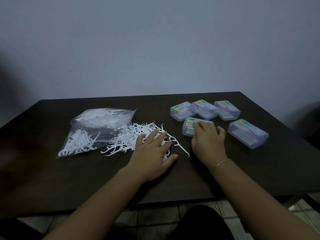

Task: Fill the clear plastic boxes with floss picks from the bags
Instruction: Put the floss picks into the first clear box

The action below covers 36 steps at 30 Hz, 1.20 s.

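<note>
Five clear plastic boxes (228, 110) sit right of the loose white floss picks (131, 139); left hand (154, 151) presses flat on the picks; right hand (208, 141) grips the nearest box (188, 127).

The flat left hand (153, 149) covers part of the loose heap of white plastic floss picks (131, 137). The right hand (208, 140) hides the near end of one clear rectangular plastic box (189, 126), whose iridescent label print is too small to read. Both forearms run off the bottom edge.
</note>
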Available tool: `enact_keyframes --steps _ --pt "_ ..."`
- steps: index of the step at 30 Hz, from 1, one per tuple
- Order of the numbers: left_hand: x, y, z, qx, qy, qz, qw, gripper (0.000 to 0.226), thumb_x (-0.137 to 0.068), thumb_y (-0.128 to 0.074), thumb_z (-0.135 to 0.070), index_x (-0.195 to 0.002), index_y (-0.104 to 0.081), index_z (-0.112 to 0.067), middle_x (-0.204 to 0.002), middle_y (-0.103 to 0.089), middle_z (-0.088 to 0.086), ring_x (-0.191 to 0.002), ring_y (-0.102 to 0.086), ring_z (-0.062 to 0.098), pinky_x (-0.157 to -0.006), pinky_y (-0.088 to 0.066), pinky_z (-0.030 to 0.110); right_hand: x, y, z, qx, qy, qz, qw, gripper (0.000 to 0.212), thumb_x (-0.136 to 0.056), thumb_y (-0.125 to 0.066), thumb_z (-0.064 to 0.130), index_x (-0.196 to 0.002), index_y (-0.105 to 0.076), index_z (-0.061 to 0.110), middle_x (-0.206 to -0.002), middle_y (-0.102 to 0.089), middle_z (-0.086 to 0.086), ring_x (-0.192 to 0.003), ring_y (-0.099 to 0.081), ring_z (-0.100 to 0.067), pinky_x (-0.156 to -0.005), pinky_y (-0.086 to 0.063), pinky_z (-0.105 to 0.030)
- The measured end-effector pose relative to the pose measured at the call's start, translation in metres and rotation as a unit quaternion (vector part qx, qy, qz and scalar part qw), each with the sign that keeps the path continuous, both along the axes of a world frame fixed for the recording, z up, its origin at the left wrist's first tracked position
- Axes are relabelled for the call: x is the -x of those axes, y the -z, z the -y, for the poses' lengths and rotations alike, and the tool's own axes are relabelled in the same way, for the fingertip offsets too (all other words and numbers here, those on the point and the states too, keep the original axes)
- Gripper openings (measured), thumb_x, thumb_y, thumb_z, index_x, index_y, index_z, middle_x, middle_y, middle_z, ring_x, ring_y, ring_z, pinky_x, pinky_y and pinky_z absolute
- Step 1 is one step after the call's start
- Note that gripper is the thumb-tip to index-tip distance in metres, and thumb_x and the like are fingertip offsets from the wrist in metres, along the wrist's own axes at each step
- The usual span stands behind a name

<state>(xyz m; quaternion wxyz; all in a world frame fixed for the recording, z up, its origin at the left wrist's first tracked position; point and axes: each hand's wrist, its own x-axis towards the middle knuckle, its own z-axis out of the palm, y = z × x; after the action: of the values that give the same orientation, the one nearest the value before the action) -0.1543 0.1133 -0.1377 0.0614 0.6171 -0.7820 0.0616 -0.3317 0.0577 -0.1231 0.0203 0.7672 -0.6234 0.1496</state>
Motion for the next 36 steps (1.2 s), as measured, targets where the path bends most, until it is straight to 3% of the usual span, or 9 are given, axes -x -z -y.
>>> enact_keyframes --steps 4,8,12,16,22,26,29,32,36 --pt "0.011 -0.006 0.012 0.046 -0.022 -0.054 0.997 0.069 -0.091 -0.028 -0.063 -0.15 -0.024 -0.026 -0.156 -0.023 -0.008 -0.146 -0.006 0.013 -0.113 -0.002 0.041 -0.002 0.001 -0.004 0.046 -0.03 0.004 0.998 0.042 -0.096 -0.045 0.027 -0.136 -0.046 0.017 -0.141 -0.043 -0.005 -0.134 -0.034 -0.02 -0.113 -0.018 -0.039" --pt "0.026 -0.007 0.043 0.042 -0.02 -0.182 0.982 0.095 -0.085 -0.054 -0.057 -0.152 0.001 -0.017 -0.152 -0.034 0.0 -0.145 -0.015 0.012 -0.116 0.0 0.033 -0.005 0.0 -0.002 0.035 -0.074 -0.023 0.996 0.042 -0.096 -0.045 0.026 -0.136 -0.045 0.012 -0.143 -0.044 -0.008 -0.135 -0.035 -0.02 -0.114 -0.021 -0.033" --pt "0.031 0.005 0.068 0.022 0.009 -0.232 0.973 0.107 -0.084 -0.056 -0.057 -0.149 0.016 -0.011 -0.145 -0.045 -0.004 -0.14 -0.025 0.008 -0.116 0.005 0.029 -0.005 0.0 -0.001 0.021 -0.092 -0.075 0.993 0.046 -0.096 -0.048 0.028 -0.138 -0.04 0.013 -0.145 -0.041 -0.008 -0.137 -0.032 -0.02 -0.115 -0.02 -0.033" --pt "0.03 0.007 0.073 0.033 0.041 -0.244 0.968 0.103 -0.089 -0.057 -0.049 -0.149 0.016 -0.009 -0.127 -0.061 -0.016 -0.134 -0.036 0.004 -0.117 0.001 0.027 -0.004 -0.003 0.001 0.002 -0.107 -0.118 0.987 0.052 -0.094 -0.053 0.03 -0.141 -0.035 0.015 -0.148 -0.036 -0.007 -0.138 -0.03 -0.02 -0.116 -0.022 -0.034" --pt "0.026 0.008 0.074 0.024 0.036 -0.231 0.972 0.107 -0.086 -0.056 -0.056 -0.148 0.019 -0.01 -0.132 -0.057 -0.015 -0.135 -0.036 0.006 -0.117 0.004 0.029 -0.005 -0.021 0.0 -0.037 -0.136 -0.172 0.975 0.051 -0.096 -0.048 0.031 -0.142 -0.034 0.015 -0.148 -0.037 -0.007 -0.135 -0.036 -0.019 -0.11 -0.031 -0.033" --pt "0.023 0.008 0.074 0.001 0.043 -0.235 0.971 0.111 -0.085 -0.058 -0.055 -0.146 0.024 -0.012 -0.134 -0.055 -0.016 -0.14 -0.027 0.005 -0.118 0.006 0.031 0.002 -0.052 0.008 -0.084 -0.154 -0.159 0.972 0.043 -0.096 -0.048 0.029 -0.138 -0.044 0.021 -0.129 -0.057 -0.005 -0.105 -0.057 -0.014 -0.088 -0.046 -0.026" --pt "0.021 0.01 0.075 -0.007 0.045 -0.235 0.971 0.113 -0.084 -0.059 -0.056 -0.146 0.026 -0.013 -0.133 -0.055 -0.018 -0.141 -0.025 0.004 -0.118 0.007 0.033 0.012 -0.064 0.023 -0.079 -0.142 -0.047 0.986 0.035 -0.096 -0.043 0.021 -0.131 -0.048 0.023 -0.115 -0.062 -0.006 -0.087 -0.055 -0.013 -0.074 -0.044 -0.022" --pt "0.022 0.01 0.075 -0.011 0.042 -0.233 0.972 0.111 -0.085 -0.057 -0.056 -0.146 0.025 -0.013 -0.134 -0.055 -0.018 -0.141 -0.025 0.004 -0.118 0.007 0.036 0.015 -0.058 0.043 -0.008 -0.081 0.07 0.994 0.027 -0.097 -0.046 0.023 -0.122 -0.055 0.021 -0.121 -0.06 -0.005 -0.103 -0.056 -0.018 -0.084 -0.045 -0.026" --pt "0.022 0.011 0.074 -0.007 0.038 -0.221 0.975 0.107 -0.085 -0.055 -0.058 -0.149 0.019 -0.013 -0.134 -0.054 -0.02 -0.139 -0.028 0.002 -0.117 0.006 0.036 0.01 -0.041 0.064 0.041 -0.015 -0.007 0.999 0.037 -0.099 -0.04 0.035 -0.133 -0.051 0.025 -0.134 -0.049 -0.001 -0.122 -0.041 -0.019 -0.101 -0.033 -0.035"
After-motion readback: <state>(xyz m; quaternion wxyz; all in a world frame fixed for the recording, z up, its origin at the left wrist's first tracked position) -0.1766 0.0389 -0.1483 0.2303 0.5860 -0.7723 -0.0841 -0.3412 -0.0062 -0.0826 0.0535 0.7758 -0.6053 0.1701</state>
